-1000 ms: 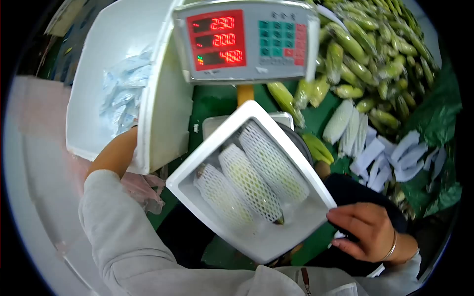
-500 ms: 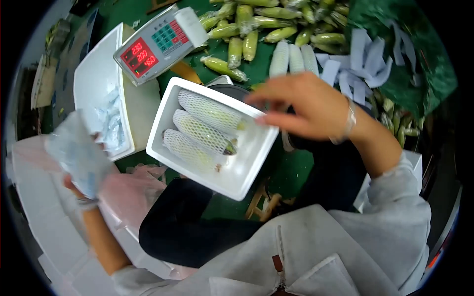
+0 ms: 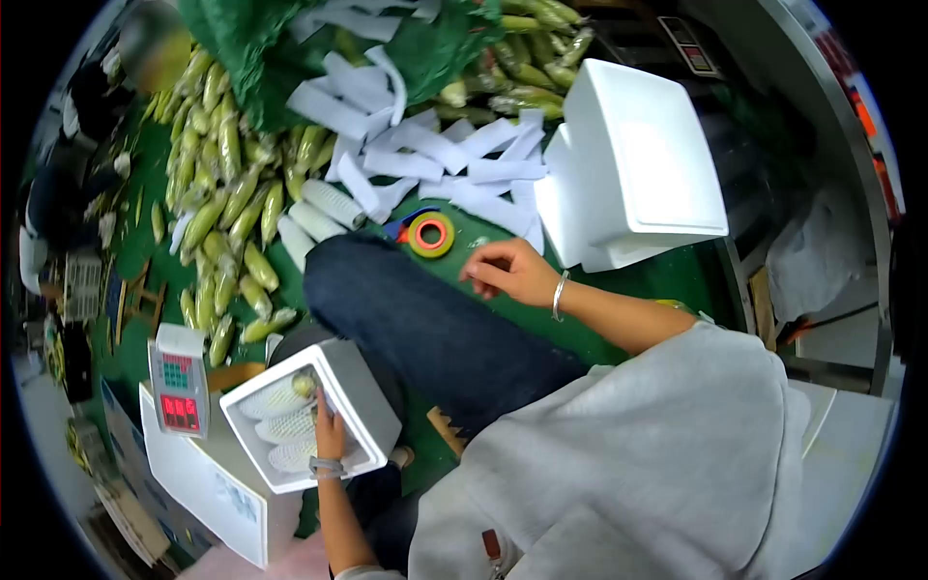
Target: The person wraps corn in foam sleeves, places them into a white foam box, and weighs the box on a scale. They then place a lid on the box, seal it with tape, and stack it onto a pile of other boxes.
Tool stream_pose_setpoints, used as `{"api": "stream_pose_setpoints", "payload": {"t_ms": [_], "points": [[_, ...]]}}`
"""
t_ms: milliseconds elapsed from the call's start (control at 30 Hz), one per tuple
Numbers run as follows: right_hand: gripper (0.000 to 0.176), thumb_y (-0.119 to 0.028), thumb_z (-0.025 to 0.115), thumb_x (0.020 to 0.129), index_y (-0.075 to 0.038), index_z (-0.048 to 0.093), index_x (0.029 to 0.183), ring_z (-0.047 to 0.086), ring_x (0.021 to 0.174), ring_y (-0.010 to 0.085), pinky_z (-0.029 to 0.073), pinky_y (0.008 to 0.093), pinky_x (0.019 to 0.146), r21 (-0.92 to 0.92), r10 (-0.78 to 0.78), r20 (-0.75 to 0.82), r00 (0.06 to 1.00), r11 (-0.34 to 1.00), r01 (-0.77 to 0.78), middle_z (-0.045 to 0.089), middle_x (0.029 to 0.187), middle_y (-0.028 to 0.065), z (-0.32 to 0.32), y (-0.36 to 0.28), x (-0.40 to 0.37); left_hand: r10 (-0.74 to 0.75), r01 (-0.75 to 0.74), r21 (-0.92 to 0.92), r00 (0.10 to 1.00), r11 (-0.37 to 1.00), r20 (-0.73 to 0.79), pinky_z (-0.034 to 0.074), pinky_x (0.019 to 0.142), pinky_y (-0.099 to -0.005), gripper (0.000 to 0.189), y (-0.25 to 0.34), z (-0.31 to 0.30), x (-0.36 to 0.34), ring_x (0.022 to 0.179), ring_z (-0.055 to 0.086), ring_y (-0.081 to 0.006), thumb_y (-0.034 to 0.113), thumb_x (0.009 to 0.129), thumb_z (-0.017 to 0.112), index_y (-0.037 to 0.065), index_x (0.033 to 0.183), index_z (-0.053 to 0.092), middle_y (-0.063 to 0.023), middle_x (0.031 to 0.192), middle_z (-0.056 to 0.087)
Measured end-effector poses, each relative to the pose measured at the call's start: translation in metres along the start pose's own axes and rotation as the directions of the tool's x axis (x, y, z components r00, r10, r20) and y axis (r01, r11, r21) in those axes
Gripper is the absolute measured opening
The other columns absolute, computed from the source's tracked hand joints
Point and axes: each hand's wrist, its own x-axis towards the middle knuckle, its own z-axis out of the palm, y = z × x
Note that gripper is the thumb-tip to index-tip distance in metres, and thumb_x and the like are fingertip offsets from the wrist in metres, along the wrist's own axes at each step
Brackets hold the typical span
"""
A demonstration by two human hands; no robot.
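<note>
My left hand reaches into a white foam box, fingers stretched alongside ears of corn in white foam-net sleeves. Its fingertips are partly hidden, and I see nothing clearly gripped in it. My right hand hovers above the green floor with loosely bent fingers, holding nothing. Just to its left lies a tape dispenser with a roll of tape. Beyond my knee are more net-sleeved ears of corn.
A scale with red digits stands beside a larger foam box holding bluish packs. Wrapped corn is heaped on the left. White foam strips lie scattered ahead. Another foam box stands at right. People work at far left.
My view has swung right. My left hand has moved from the side, where it held a clear bluish pack, into the foam box. My right hand has left the box's edge.
</note>
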Motion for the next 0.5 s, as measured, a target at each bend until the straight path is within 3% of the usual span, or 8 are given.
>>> {"api": "stream_pose_setpoints", "payload": {"t_ms": [67, 167, 233, 300, 333, 400, 433, 500], "points": [[0.016, -0.020, 0.059, 0.077, -0.005, 0.061, 0.080, 0.060, 0.066, 0.0224, 0.048, 0.0311, 0.062, -0.640, -0.050, -0.139, 0.989, 0.766, -0.051, 0.060, 0.073, 0.0123, -0.038, 0.040, -0.017, 0.171, -0.147, 0.372, 0.985, 0.917, -0.032, 0.036, 0.093, -0.0333, 0.056, 0.042, 0.015, -0.012, 0.113, 0.045, -0.0325, 0.003, 0.080, 0.046, 0.000, 0.132, 0.026, -0.0224, 0.125, 0.043], [0.019, -0.019, 0.059, 0.073, -0.006, 0.060, 0.087, 0.057, 0.076, 0.0281, 0.047, 0.0358, 0.068, -0.901, -0.222, -0.156, 0.963, 0.432, -0.046, 0.057, 0.082, 0.0127, -0.067, 0.091, -0.035, 0.223, -0.121, 0.478, 0.961, 0.870, -0.162, 0.041, 0.087, -0.0337, 0.049, 0.029, 0.023, -0.017, 0.106, 0.051, -0.0319, 0.003, 0.080, 0.047, 0.003, 0.128, 0.038, -0.0206, 0.117, 0.051], [0.023, -0.017, 0.060, 0.072, -0.005, 0.057, 0.092, 0.055, 0.081, 0.0275, 0.047, 0.0368, 0.069, -0.922, -0.366, -0.151, 0.918, 0.387, 0.002, 0.053, 0.085, 0.0109, -0.067, 0.088, -0.036, 0.081, 0.064, 0.347, 0.919, 0.936, -0.386, 0.045, 0.079, -0.0332, 0.030, 0.036, 0.028, -0.025, 0.092, 0.057, -0.0313, 0.013, 0.086, 0.047, -0.003, 0.109, 0.054, -0.0216, 0.103, 0.058], [0.024, -0.019, 0.059, 0.073, -0.004, 0.056, 0.092, 0.056, 0.079, 0.0289, 0.047, 0.0378, 0.068, -0.915, -0.420, -0.136, 0.898, 0.401, 0.049, 0.054, 0.085, 0.0120, -0.065, 0.073, -0.034, -0.234, 0.176, -0.162, 0.845, 0.971, -0.481, 0.045, 0.077, -0.0332, 0.029, 0.041, 0.038, -0.043, 0.086, 0.058, -0.0291, 0.019, 0.088, 0.046, -0.006, 0.101, 0.056, -0.0210, 0.096, 0.059], [0.024, -0.019, 0.059, 0.073, -0.004, 0.056, 0.092, 0.056, 0.079, 0.0289, 0.047, 0.0378, 0.068, -0.913, -0.415, -0.128, 0.901, 0.404, 0.056, 0.054, 0.085, 0.0120, -0.066, 0.077, -0.031, -0.110, 0.146, 0.025, 0.839, 0.989, -0.533, 0.044, 0.076, -0.0336, 0.030, 0.043, 0.047, -0.051, 0.084, 0.058, -0.0286, 0.019, 0.087, 0.048, -0.006, 0.101, 0.055, -0.0207, 0.094, 0.059], [0.026, -0.024, 0.058, 0.075, -0.003, 0.058, 0.091, 0.058, 0.081, 0.0310, 0.048, 0.0389, 0.069, -0.856, -0.083, -0.161, 0.983, 0.508, -0.097, 0.058, 0.086, 0.0147, -0.069, 0.099, -0.018, -0.090, 0.201, 0.149, 0.836, 0.968, -0.541, 0.043, 0.077, -0.0355, 0.037, 0.068, 0.076, -0.068, 0.086, 0.057, -0.0304, 0.019, 0.083, 0.055, -0.004, 0.110, 0.049, -0.0212, 0.097, 0.058], [0.026, -0.024, 0.059, 0.074, -0.004, 0.059, 0.091, 0.058, 0.081, 0.0309, 0.048, 0.0383, 0.070, -0.872, 0.109, -0.190, 0.976, 0.437, -0.218, 0.060, 0.086, 0.0150, -0.073, 0.123, -0.010, 0.169, 0.089, 0.418, 0.824, 0.904, -0.541, 0.042, 0.079, -0.0379, 0.046, 0.052, 0.086, -0.073, 0.091, 0.056, -0.0361, 0.016, 0.079, 0.058, -0.002, 0.118, 0.042, -0.0230, 0.102, 0.057], [0.027, -0.025, 0.059, 0.073, -0.004, 0.060, 0.090, 0.059, 0.084, 0.0304, 0.048, 0.0369, 0.073, -0.890, 0.434, -0.226, 0.872, 0.272, -0.366, 0.062, 0.089, 0.0159, -0.092, 0.186, 0.011, 0.166, 0.190, 0.540, 0.824, 0.820, -0.542, 0.042, 0.080, -0.0396, 0.049, 0.075, 0.096, -0.080, 0.095, 0.053, -0.0404, 0.013, 0.078, 0.057, -0.001, 0.121, 0.040, -0.0252, 0.105, 0.055]]}}
